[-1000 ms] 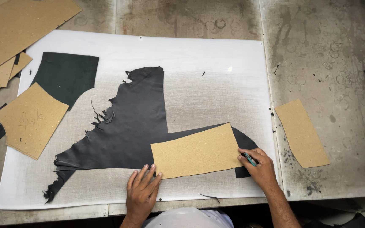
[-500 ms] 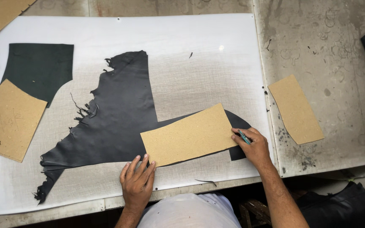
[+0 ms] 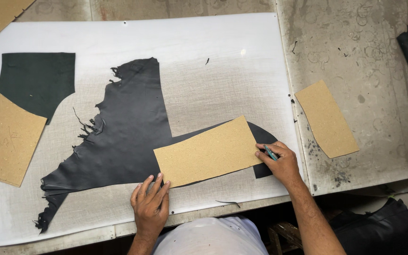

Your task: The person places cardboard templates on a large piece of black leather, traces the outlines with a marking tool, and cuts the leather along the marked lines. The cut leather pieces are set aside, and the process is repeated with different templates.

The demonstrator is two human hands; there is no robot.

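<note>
While we scan from the left edge, a tan card pattern [image 3: 8, 139] lies on the white cutting mat [image 3: 204, 38], just below a dark green leather piece [image 3: 34, 82]. Next comes the black hide [image 3: 119, 137], ragged along its left margin. Our left hand [image 3: 151, 200] lies flat with fingers spread, its fingertips pressing the lower left corner of the cardboard template [image 3: 208, 151], which sits across the hide's narrow right-hand tongue. At the template's right end, our right hand [image 3: 279, 160] is closed, pinching a green-handled knife [image 3: 270, 153] against the card's edge. To do this well, we judge, the left hand should bear down hard so the card cannot creep — and the blade should hug the edge closely. Farther right, another tan pattern [image 3: 327, 118] rests on the bare desk [image 3: 355, 47] — well apart from the hide.
</note>
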